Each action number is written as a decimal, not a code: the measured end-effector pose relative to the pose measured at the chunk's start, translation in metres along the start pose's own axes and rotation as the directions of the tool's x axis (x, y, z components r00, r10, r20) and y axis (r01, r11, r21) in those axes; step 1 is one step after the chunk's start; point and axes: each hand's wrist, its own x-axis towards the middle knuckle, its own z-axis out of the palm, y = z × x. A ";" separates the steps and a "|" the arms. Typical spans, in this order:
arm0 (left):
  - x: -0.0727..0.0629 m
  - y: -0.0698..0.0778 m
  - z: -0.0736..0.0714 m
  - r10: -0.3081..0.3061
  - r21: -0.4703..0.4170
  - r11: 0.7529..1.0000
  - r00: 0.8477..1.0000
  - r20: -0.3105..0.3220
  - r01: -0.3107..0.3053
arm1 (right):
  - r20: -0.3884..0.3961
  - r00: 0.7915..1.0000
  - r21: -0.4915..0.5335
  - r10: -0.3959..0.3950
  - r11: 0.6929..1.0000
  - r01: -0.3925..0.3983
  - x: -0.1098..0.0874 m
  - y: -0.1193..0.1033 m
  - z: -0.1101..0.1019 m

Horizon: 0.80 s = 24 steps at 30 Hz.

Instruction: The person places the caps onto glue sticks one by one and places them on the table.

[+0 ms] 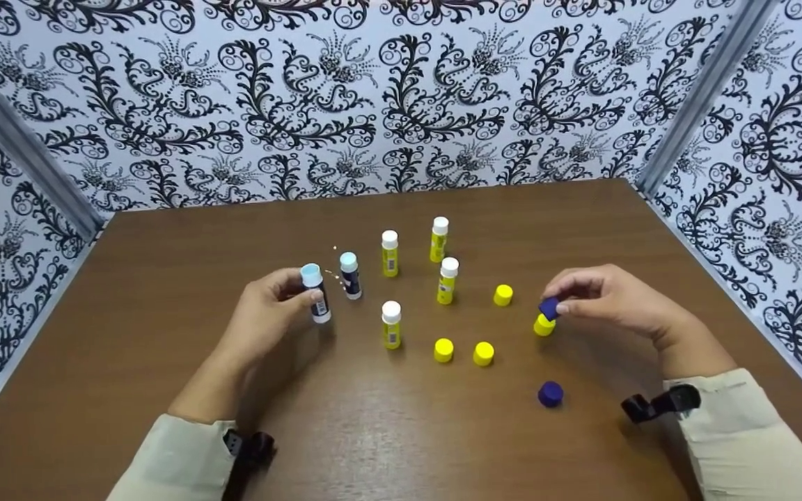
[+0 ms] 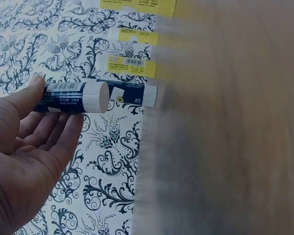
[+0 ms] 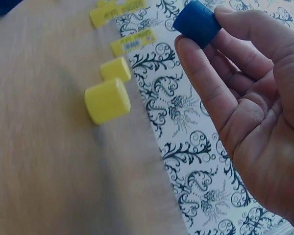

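My left hand (image 1: 269, 313) grips a dark blue glue stick (image 1: 319, 303) between thumb and fingers. It stands upright, its pale top uncapped, and its white base shows in the left wrist view. A second blue glue stick (image 1: 351, 278), also uncapped, stands just right of it. My right hand (image 1: 603, 303) pinches a dark blue cap (image 3: 197, 23) between thumb and fingertips. In the head view this cap overlaps a yellow cap (image 1: 544, 325) on the table. Another dark blue cap (image 1: 551, 394) sits nearer the front on that side.
Several yellow glue sticks with white tops, one of them a front glue stick (image 1: 392, 334), stand mid-table. Loose yellow caps (image 1: 443, 350) lie to their right. The brown table (image 1: 373, 431) is bounded by patterned walls (image 1: 401, 90) at the back and sides.
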 end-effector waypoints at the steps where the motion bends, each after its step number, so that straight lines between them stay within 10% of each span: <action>1: 0.000 0.001 0.000 0.002 -0.001 1.000 1.000 0.000 -0.002 | -0.011 1.000 -0.003 -0.002 1.000 0.002 0.002 -0.002 0.001; 24: 0.014 0.027 0.015 0.078 -0.144 0.987 0.997 0.012 -0.075 | -0.136 0.987 0.035 -0.090 0.995 0.095 0.043 -0.040 0.015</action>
